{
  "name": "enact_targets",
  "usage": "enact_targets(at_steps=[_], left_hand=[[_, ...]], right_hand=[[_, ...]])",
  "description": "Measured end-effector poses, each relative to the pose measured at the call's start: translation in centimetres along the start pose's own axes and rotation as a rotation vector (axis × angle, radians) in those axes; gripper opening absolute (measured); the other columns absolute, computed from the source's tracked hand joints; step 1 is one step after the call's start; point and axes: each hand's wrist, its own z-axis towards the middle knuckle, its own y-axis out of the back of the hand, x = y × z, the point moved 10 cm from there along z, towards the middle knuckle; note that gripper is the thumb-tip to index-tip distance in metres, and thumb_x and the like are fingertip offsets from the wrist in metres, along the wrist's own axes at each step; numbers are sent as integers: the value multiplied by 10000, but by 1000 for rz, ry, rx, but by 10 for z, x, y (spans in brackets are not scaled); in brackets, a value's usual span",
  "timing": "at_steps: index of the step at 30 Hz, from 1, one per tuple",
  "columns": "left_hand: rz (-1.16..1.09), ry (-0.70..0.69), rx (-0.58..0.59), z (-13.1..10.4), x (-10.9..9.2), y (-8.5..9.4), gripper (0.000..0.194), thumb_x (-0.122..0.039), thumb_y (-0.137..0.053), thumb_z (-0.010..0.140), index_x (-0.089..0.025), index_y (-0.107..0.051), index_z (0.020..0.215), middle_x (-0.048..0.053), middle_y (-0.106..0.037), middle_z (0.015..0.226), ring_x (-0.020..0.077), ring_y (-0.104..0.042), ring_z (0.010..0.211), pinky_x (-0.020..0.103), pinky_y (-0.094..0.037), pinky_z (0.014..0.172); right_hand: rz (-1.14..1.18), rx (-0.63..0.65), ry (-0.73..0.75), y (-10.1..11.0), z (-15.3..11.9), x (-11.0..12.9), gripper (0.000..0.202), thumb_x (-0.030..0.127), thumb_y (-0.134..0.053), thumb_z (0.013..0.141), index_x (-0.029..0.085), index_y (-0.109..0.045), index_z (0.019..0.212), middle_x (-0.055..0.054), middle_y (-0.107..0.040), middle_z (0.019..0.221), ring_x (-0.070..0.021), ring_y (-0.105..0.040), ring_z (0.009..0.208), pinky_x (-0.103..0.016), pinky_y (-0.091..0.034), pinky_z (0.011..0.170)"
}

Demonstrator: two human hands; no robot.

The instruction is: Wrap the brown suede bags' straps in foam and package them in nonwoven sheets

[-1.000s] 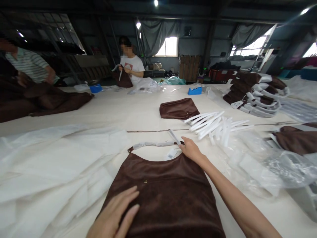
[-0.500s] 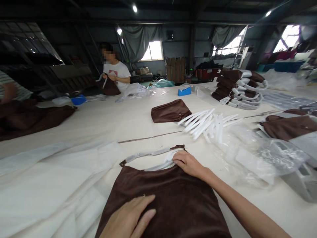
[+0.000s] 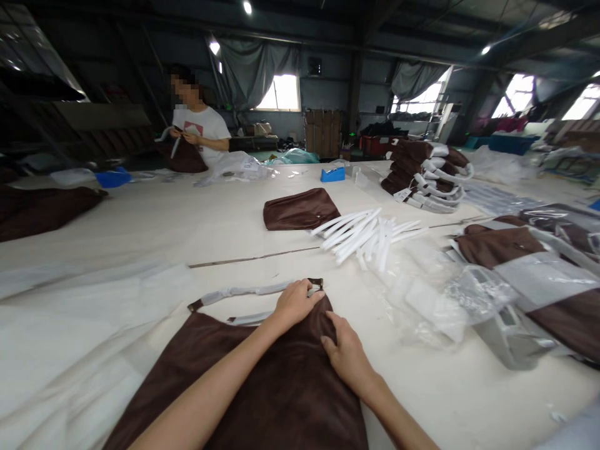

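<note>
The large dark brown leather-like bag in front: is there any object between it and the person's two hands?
Nothing visible: the left hand rests at the upper right corner of the dark brown bag, the right hand at its right edge. The narrow white strips lie farther off.

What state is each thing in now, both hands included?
Brown bag: lying on the table
Bag strap: wrapped in pale covering
Left hand: at the bag's upper right corner, grip unclear
Right hand: open, at the bag's right edge
Brown pouch: lying down
White strips: heaped loosely
Bag stack: piled, straps wrapped
Clear plastic: crumpled
</note>
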Motion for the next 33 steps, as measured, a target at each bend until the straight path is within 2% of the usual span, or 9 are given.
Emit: enact_targets(at_steps=[4, 8, 12, 17, 20, 22, 25, 27, 33], left_hand=[[77, 147, 2, 13, -9, -21, 531, -626, -521, 820, -139, -656, 980, 242, -677, 1107, 424, -585, 1145, 498, -447, 949], [80, 174, 41, 15, -22, -37, 437, -505, -538, 834, -120, -628, 1021, 258, -682, 1074, 423, -626, 1083, 489, -467, 900], [-1, 49, 70, 4, -52, -61, 229, -285, -498, 844, -160, -604, 1003, 195, -692, 1036, 359, -643, 1055, 448, -464, 908], [-295, -178, 112, -19, -86, -80, 150, -278, -505, 808, -220, -611, 898, 89, -683, 1058, 277, -628, 1049, 375, -448, 961], [-515, -132, 87, -23, -71, -75, 268, -393, -462, 820, -220, -591, 979, 51, -675, 963, 245, -662, 859, 354, -507, 827], [-652, -55, 79, -24, -55, -74, 348, -482, -461, 806, -214, -573, 996, 19, -652, 858, 221, -661, 705, 330, -518, 701], [-825, 32, 96, -30, -42, -82, 439, -555, -527, 745, -194, -575, 991, 19, -655, 838, 207, -658, 654, 302, -509, 619], [-905, 68, 116, -35, -40, -90, 472, -559, -563, 715, -175, -583, 989, 40, -673, 843, 199, -645, 625, 301, -506, 594], [-996, 75, 152, -44, -46, -96, 425, -545, -612, 710, -179, -602, 926, 40, -691, 767, 219, -667, 706, 303, -492, 655]], right_hand=[[75, -87, -39, 1, -23, -4, 560, 121, -519, 811, 166, -527, 1369, -146, -623, 1288, -280, -579, 1213, -473, -460, 1071], [158, -143, -120, 0, -52, -9, 540, 170, -501, 864, 176, -492, 1404, -138, -583, 1367, -280, -542, 1275, -496, -442, 1097], [212, -158, -153, -22, -89, -5, 568, 238, -472, 927, 223, -388, 1489, -111, -474, 1494, -284, -448, 1379, -513, -415, 1126], [248, -143, -170, -30, -116, -2, 584, 365, -518, 936, 287, -386, 1499, -93, -493, 1480, -322, -494, 1338, -523, -468, 1073], [322, -70, -138, 14, -113, -11, 512, 431, -571, 916, 286, -517, 1404, -61, -673, 1210, -257, -675, 1044, -397, -582, 895], [309, -168, -173, 76, -107, -33, 382, 449, -480, 961, 241, -644, 1237, -49, -700, 972, -198, -682, 822, -314, -588, 717], [45, -437, -196, 187, -91, -67, 348, 444, -466, 961, 203, -696, 1065, -85, -684, 1037, -221, -639, 974, -354, -534, 867], [-193, -528, -164, 239, -71, -81, 378, 427, -421, 961, 175, -682, 1068, -125, -664, 1114, -257, -594, 1080, -419, -471, 981], [-538, -291, -195, 268, 1, -128, 383, 323, -584, 788, 145, -676, 1114, -170, -668, 1200, -352, -534, 1209, -500, -387, 1059]])
